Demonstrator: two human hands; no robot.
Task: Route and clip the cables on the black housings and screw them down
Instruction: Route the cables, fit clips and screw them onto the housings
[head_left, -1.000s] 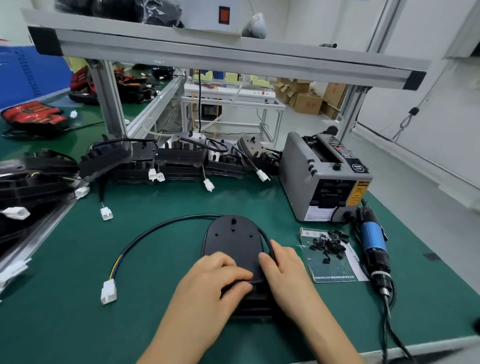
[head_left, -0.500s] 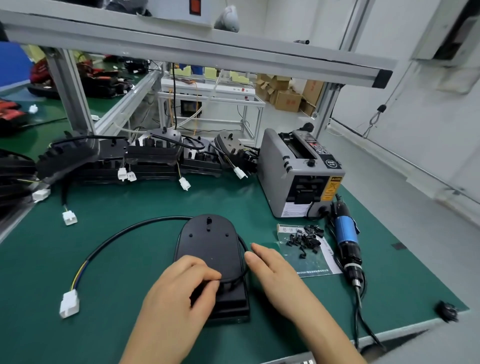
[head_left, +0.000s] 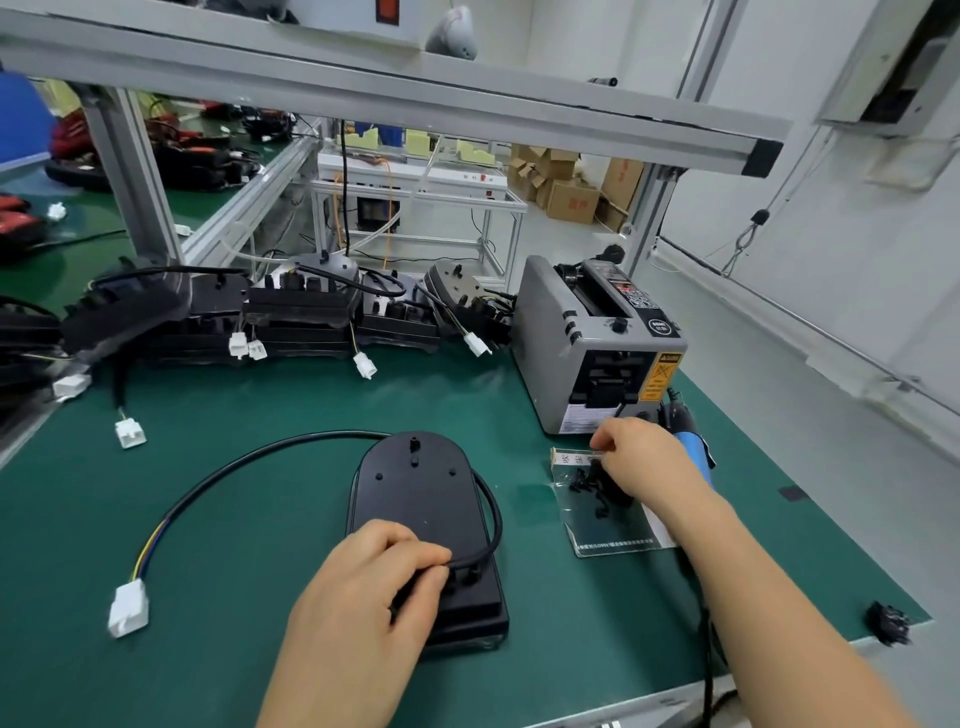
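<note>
A black housing (head_left: 421, 499) lies flat on the green mat in front of me. Its black cable (head_left: 249, 462) loops round the right side and sweeps left to a white connector (head_left: 128, 608). My left hand (head_left: 358, 592) rests on the housing's near end, its curled fingers holding the cable there. My right hand (head_left: 639, 462) is out to the right over a pile of small black clips (head_left: 587, 486) on a clear plastic bag (head_left: 618, 540). Its fingers curl down at the pile, and I cannot see whether they pinch a clip. A blue electric screwdriver (head_left: 693, 447) lies just behind that hand.
A grey tape dispenser (head_left: 597, 343) stands at the back right. Several more black housings (head_left: 301, 312) with white connectors are lined up along the back and left. The screwdriver's cord (head_left: 706, 649) runs off the near edge. A small black part (head_left: 888, 623) sits at the right corner.
My right hand left the housing and moved right to the pile of clips. My left hand stayed on the cable at the housing's near end. The view shifted right.
</note>
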